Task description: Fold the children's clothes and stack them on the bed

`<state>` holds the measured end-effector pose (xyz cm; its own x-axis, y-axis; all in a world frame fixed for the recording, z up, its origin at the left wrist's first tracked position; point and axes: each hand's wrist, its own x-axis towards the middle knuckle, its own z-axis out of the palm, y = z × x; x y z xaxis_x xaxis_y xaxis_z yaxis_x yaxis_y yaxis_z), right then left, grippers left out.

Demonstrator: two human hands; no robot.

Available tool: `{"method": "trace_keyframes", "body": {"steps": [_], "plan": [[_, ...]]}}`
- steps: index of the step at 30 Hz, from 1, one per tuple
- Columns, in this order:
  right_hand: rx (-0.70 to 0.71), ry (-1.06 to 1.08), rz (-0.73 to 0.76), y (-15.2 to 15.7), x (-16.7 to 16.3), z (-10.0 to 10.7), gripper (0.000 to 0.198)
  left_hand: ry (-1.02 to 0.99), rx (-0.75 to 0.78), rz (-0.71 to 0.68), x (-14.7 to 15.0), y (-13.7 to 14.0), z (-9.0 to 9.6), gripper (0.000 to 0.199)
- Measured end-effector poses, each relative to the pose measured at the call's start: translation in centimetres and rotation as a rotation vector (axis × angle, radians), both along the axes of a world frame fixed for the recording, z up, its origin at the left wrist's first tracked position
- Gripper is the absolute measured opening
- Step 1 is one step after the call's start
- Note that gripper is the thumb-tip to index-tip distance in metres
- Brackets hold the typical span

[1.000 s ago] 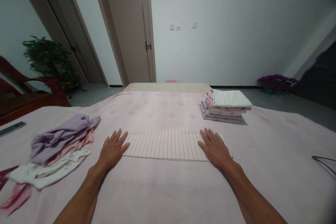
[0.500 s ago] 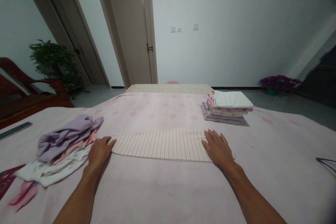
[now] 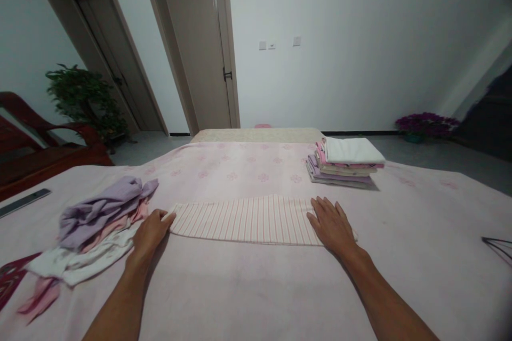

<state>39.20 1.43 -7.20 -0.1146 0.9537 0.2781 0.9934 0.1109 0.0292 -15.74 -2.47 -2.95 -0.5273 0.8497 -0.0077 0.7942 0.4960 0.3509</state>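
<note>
A pair of cream and pink striped pants [image 3: 248, 221] lies flat in front of me, folded into a long strip with a small peak on its far edge. At its narrow left end, my left hand [image 3: 152, 229] has thumb and fingers closed on the cloth. Palm down, my right hand [image 3: 333, 224] rests on the wide right end with its fingers stretched out, covering part of that end. Beside my left hand is a loose heap of clothes: a lilac garment [image 3: 102, 213] on top, with pink and white pieces [image 3: 90, 264] under it.
A neat stack of folded clothes [image 3: 346, 162] stands at the back right on the pink flowered bed cover [image 3: 248, 287]. Far left lie a phone-like dark bar [image 3: 24, 202] and a red item [image 3: 14, 277]. A thin black wire object [image 3: 498, 246] sits at the right edge.
My left hand's fingers have drawn together on the left end of the striped pants. The right hand and the pants stay in place; the view tilts slightly.
</note>
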Motion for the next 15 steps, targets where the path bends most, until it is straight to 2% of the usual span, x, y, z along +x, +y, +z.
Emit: {"method": "trace_keyframes", "body": {"steps": [5,9,12,15], "plan": [[0.019,0.025,0.013,-0.2,-0.1,0.1,0.054,-0.055,0.026,-0.091,-0.1,-0.1,0.3,0.051],[0.098,0.091,0.036,-0.6,-0.4,0.9,0.045,-0.091,0.176,-0.119,1.2,-0.1,1.9,0.049],[0.175,0.255,0.129,-1.3,-1.3,2.0,0.038,-0.096,0.270,-0.169,4.0,0.0,4.1,0.046],[0.149,0.551,0.232,-2.2,-3.3,3.3,0.034,-0.139,0.338,-0.268,8.4,0.1,6.0,0.043]]}}
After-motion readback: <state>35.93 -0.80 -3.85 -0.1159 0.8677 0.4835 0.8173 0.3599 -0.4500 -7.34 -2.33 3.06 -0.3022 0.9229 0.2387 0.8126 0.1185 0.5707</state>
